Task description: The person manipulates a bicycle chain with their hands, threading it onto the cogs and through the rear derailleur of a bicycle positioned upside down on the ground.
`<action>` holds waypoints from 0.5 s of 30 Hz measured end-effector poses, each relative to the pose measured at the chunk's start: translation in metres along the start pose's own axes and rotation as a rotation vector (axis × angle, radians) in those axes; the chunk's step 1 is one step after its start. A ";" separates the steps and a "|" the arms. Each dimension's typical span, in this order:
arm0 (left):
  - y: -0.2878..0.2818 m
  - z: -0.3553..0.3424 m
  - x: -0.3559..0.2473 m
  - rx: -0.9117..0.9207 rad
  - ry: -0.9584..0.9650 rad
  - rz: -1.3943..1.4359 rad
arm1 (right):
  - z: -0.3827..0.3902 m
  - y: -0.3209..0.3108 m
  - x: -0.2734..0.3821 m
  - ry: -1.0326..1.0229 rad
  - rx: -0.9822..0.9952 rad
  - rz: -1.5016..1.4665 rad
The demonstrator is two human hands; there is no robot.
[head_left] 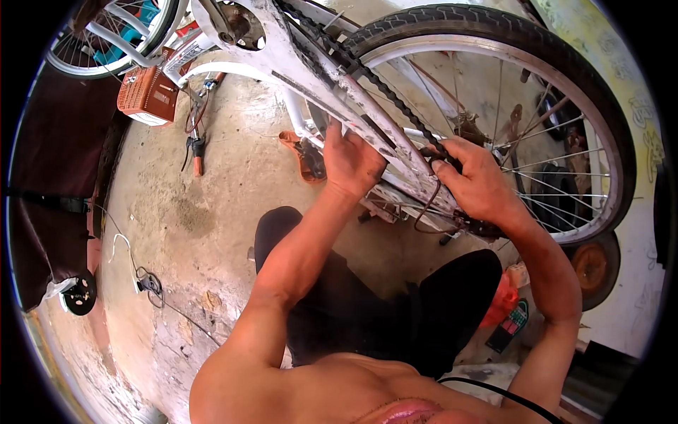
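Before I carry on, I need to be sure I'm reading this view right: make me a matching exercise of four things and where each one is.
Things:
1. Orange-brown plastic basket
2. Black treaded rubber tyre
3. The person's bare left hand
4. The person's bare right hand

Places:
A. At the dark metal chain, fingers bent
B. Around the large silver spoked rim
C. In the picture's upper left
D. At the left edge of the scuffed white metal bicycle frame

Right pairs: 1-C, 2-B, 3-D, 4-A.
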State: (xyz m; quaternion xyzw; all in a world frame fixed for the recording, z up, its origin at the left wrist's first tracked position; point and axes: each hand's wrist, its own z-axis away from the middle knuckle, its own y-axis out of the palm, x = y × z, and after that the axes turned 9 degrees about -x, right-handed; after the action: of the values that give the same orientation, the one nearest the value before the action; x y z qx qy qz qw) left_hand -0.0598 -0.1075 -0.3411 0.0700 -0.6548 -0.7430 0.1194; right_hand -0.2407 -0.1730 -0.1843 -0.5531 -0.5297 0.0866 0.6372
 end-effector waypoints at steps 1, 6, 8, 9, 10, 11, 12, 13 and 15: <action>0.000 0.000 0.000 -0.007 -0.003 -0.004 | 0.000 -0.001 0.001 0.009 0.015 -0.015; 0.004 0.003 0.003 -0.018 0.019 0.021 | -0.006 -0.003 0.007 0.111 0.117 -0.058; 0.002 0.002 0.006 -0.009 0.047 0.034 | -0.010 -0.001 0.004 0.129 0.234 -0.147; 0.003 0.003 0.008 -0.008 0.044 0.035 | -0.010 -0.001 0.002 0.131 0.232 -0.145; 0.004 0.005 0.009 0.004 0.020 0.057 | -0.010 -0.001 0.000 0.126 0.241 -0.124; 0.005 0.005 0.011 0.016 -0.005 0.078 | -0.010 -0.002 -0.002 0.121 0.249 -0.103; 0.004 0.005 0.010 0.016 -0.005 0.075 | -0.012 -0.002 -0.002 0.121 0.248 -0.106; 0.002 0.005 0.010 0.003 0.003 0.072 | -0.013 -0.002 -0.001 0.134 0.266 -0.099; -0.004 0.003 0.012 -0.013 0.004 0.069 | -0.014 -0.001 0.000 0.154 0.282 -0.093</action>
State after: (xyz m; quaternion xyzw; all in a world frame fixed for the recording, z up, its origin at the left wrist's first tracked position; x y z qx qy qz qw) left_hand -0.0722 -0.1070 -0.3440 0.0482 -0.6518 -0.7425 0.1466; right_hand -0.2302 -0.1824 -0.1814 -0.4379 -0.4869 0.0878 0.7507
